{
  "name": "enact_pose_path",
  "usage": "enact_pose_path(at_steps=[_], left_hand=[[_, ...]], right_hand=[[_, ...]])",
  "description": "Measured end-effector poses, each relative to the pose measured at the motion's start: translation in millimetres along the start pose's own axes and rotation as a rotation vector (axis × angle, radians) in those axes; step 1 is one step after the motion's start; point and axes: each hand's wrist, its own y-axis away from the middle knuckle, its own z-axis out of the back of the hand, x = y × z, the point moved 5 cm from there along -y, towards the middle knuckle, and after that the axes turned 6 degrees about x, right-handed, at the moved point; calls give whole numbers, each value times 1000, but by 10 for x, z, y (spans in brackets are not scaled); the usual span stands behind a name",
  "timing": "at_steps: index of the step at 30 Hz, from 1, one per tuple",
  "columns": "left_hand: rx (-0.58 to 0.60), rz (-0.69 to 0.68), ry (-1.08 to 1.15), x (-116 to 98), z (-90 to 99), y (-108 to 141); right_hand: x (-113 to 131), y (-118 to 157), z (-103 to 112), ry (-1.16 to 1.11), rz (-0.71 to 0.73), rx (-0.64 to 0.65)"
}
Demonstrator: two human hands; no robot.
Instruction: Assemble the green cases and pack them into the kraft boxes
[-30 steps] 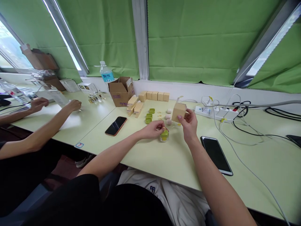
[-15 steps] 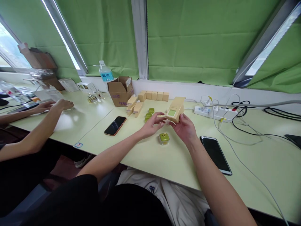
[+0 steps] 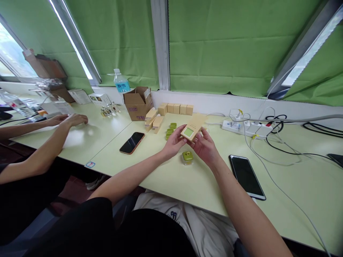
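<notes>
Between my two hands, above the table, is a flat tan paper box (image 3: 194, 125) with a green square on its near end. My left hand (image 3: 174, 143) grips its left edge, fingers curled behind and thumb below. My right hand (image 3: 205, 148) is closed around its right side from underneath. Just below them on the table stands a small clear jar with a green lid (image 3: 187, 157). Several similar green-lidded pieces (image 3: 170, 131) sit beyond my left hand, which partly hides them.
Small closed tan boxes (image 3: 177, 108) line the wall, near open tan boxes (image 3: 154, 120) and a brown carton (image 3: 138, 103). One phone (image 3: 132, 142) lies left, another phone (image 3: 247, 176) right. A power strip (image 3: 246, 128) trails cables. Another person's hands (image 3: 72, 120) rest at far left.
The tan box has come lower and a little left, tilting flatter. My left hand has moved onto its left edge. The other person's hand has shifted slightly right.
</notes>
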Motion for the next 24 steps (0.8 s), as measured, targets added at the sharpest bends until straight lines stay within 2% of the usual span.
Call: enact_pose_path(at_steps=[6, 11, 17, 21, 24], left_hand=[[18, -29, -16, -57, -47, 25], [3, -9, 78, -44, -28, 26], [-5, 70, 225, -63, -47, 32], [-21, 125, 272, -69, -66, 24], [-14, 119, 298, -63, -80, 20]], right_hand=[[18, 11, -36, -21, -11, -21], [1, 17, -16, -111, -32, -38], [13, 41, -37, -109, -51, -18], [13, 38, -21, -70, -23, -53], [27, 33, 6, -68, 5, -99]])
